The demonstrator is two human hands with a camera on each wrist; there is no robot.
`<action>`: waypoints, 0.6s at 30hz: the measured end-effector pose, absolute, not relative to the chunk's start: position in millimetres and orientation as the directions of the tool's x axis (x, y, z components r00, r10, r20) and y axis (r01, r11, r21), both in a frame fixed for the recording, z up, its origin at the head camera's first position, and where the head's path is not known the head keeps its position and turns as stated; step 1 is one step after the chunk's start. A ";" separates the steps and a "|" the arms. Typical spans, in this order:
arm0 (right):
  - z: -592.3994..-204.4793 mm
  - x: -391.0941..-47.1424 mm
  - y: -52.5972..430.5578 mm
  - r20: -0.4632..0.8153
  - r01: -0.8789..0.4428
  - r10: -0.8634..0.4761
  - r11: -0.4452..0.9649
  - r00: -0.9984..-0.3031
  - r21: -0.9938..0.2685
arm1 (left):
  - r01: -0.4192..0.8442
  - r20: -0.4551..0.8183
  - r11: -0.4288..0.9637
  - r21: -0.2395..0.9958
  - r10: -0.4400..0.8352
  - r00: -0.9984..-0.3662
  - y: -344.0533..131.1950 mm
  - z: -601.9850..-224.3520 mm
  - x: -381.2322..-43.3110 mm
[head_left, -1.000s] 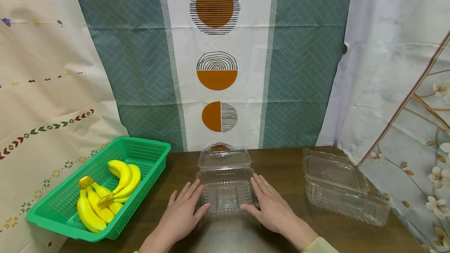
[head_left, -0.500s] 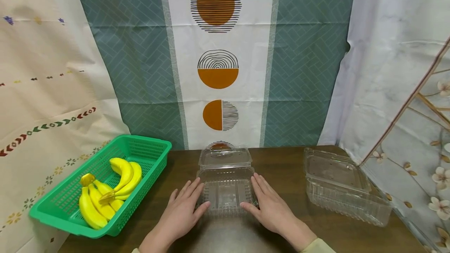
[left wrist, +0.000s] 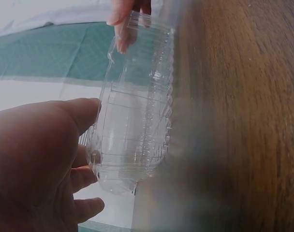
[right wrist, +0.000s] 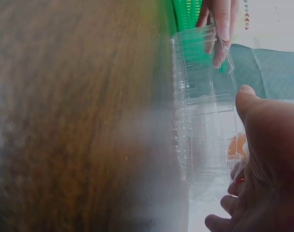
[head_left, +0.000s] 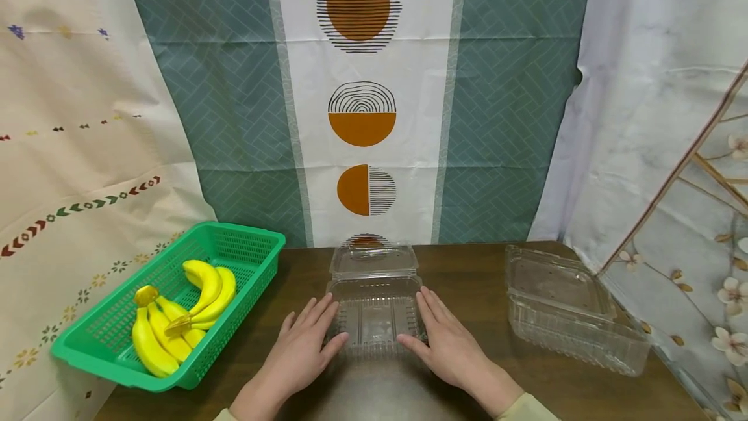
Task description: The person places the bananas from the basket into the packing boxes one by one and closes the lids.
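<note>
The dark worktop (head_left: 461,271) looks smooth, so a light thing could slide on it when the push is uneven. The green basket (head_left: 236,314) stands at the left edge, and a wide movement of the left arm might catch its rim. Along the right edge, a second container (head_left: 575,333), also clear, could be knocked by the right sleeve (head_left: 528,408), because it seems to weigh little. The middle container (head_left: 376,323) is between the hands, near the centre of the worktop, with its lid (head_left: 374,261) folded back toward the far edge; its thin walls may buckle if both sides are pressed inward. The left hand (head_left: 300,349) and right hand (head_left: 454,348) lie along these walls, fingers nearly straight, thumbs spread, without a curled grip. The bananas (head_left: 169,340) lie in the basket; a bunch lifted by one fruit may twist. The wrist views are hazy, so I cannot tell how firmly the thumbs (left wrist: 84,113) touch the rim.
</note>
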State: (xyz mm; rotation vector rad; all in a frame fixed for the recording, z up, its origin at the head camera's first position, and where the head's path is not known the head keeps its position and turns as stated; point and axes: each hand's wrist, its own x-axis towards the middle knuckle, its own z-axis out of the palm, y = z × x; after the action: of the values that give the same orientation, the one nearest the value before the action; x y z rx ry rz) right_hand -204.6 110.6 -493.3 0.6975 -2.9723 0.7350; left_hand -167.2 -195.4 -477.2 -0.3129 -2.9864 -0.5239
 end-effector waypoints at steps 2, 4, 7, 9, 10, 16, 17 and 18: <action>-493.6 -204.8 110.8 0.108 -0.423 -0.421 0.791 -0.901 -0.442 | 0.215 0.126 0.923 0.319 0.183 -0.975 -194.6 -476.7 -167.3; -493.8 -204.6 111.0 0.111 -0.424 -0.420 0.793 -0.901 -0.437 | 0.213 0.122 0.926 0.311 0.183 -0.975 -193.9 -476.4 -167.3; -493.8 -204.9 111.0 0.111 -0.424 -0.420 0.794 -0.901 -0.436 | 0.214 0.124 0.930 0.300 0.184 -0.975 -193.2 -476.2 -167.1; -493.3 -204.9 111.0 0.112 -0.423 -0.419 0.794 -0.901 -0.437 | 0.219 0.132 0.930 0.296 0.187 -0.973 -192.9 -475.6 -166.9; -493.1 -204.9 110.8 0.112 -0.423 -0.419 0.794 -0.901 -0.436 | 0.222 0.139 0.930 0.293 0.189 -0.972 -193.0 -475.4 -166.8; -492.8 -204.3 109.9 0.123 -0.429 -0.419 0.795 -0.900 -0.429 | 0.234 0.163 0.933 0.275 0.195 -0.967 -194.7 -472.4 -166.6; -493.1 -204.2 109.9 0.125 -0.428 -0.418 0.794 -0.900 -0.432 | 0.235 0.167 0.934 0.269 0.195 -0.966 -195.1 -471.6 -166.6; -492.6 -203.8 109.8 0.125 -0.427 -0.417 0.792 -0.900 -0.436 | 0.237 0.171 0.935 0.265 0.196 -0.966 -195.5 -470.6 -166.5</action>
State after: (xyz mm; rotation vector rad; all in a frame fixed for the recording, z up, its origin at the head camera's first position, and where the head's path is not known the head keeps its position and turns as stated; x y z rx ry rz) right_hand -203.8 109.8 -492.6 0.6950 -2.9523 0.7268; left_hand -166.5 -195.5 -470.6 -0.3313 -2.9495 -0.4306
